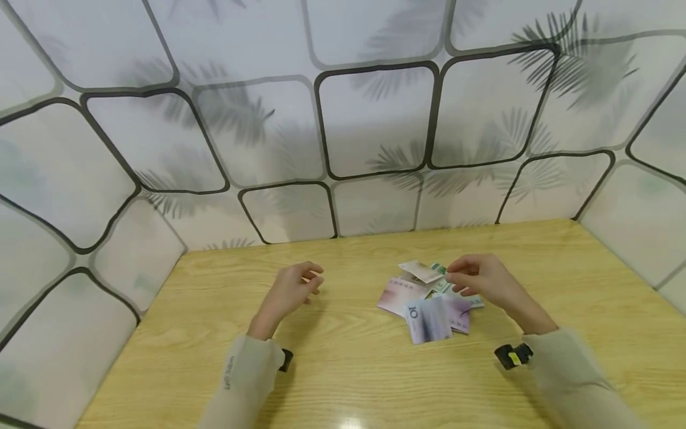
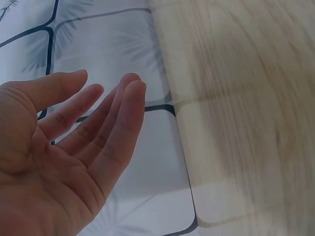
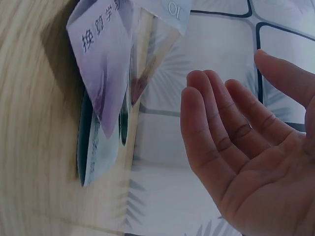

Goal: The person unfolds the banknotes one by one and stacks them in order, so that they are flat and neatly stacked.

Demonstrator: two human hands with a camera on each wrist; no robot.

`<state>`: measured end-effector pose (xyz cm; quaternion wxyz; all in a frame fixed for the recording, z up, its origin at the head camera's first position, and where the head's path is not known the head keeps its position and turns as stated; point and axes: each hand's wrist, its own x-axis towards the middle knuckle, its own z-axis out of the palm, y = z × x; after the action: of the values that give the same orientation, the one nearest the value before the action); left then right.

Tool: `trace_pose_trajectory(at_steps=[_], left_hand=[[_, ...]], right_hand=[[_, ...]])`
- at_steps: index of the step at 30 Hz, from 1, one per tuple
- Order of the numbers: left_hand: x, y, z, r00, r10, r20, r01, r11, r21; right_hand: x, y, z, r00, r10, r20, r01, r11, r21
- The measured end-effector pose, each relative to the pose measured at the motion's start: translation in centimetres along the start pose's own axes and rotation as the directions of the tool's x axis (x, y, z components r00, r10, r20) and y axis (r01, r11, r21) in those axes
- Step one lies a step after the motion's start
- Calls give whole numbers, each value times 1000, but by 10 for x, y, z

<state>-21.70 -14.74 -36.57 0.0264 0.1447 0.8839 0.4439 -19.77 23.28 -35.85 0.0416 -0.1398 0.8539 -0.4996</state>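
Several paper banknotes lie in a loose, overlapping pile right of the table's middle in the head view. On top toward the front is a blue-purple note [image 1: 429, 320] marked 10. A pinkish note [image 1: 402, 295] lies to its left, a folded pale note [image 1: 421, 271] stands up at the back, and green notes [image 1: 440, 280] show behind. My right hand [image 1: 485, 281] hovers at the pile's right side, fingers loosely bent and holding nothing. In the right wrist view a purple note [image 3: 104, 64] bends upward, apart from the fingers. My left hand [image 1: 289, 292] hangs above the table on the left, relaxed and holding nothing.
The light wooden table [image 1: 343, 369] reaches back to a wall [image 1: 375, 119] covered in a pattern of rounded outlines and grey leaves. Similar patterned surfaces rise at the left and right sides. Each wrist carries a small black camera, such as the right wrist camera [image 1: 513, 356].
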Motion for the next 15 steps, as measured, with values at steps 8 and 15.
trace_pose_trajectory(at_steps=[8, 15], left_hand=[[8, 8, 14, 1000, -10, 16, 11, 998, -67], [11, 8, 25, 997, -34, 70, 42, 992, -119]], right_hand=[[5, -2, 7, 999, 10, 38, -10, 1000, 10], [7, 2, 19, 997, 45, 67, -47, 998, 28]])
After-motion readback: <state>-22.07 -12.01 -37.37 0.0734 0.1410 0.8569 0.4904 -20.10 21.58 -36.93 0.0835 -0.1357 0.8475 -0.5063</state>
